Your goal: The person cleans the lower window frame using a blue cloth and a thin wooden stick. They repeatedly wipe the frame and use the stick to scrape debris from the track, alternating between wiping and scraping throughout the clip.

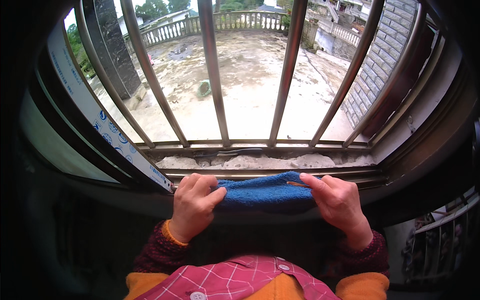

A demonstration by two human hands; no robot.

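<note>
A blue terry cloth (266,191) stretches between my two hands, just in front of the window's bottom track (270,172). Its left end is gripped by my left hand (195,206), fingers curled and thumb pointing inward. At the other end, my right hand (337,202) grips the cloth, its thumb lying along the upper edge. A thin orange-brown strip (298,184), possibly a small stick, juts out from under that thumb across the cloth. What it is made of cannot be told. The cloth's lower part falls into shadow.
Upright metal bars (213,75) stand beyond the sill, with a concrete yard (251,93) outside. Rough mortar (243,162) and a dark thin object (240,151) lie along the outer ledge. At left is a sliding sash (112,131) with printed protective film. A rack (438,240) stands lower right.
</note>
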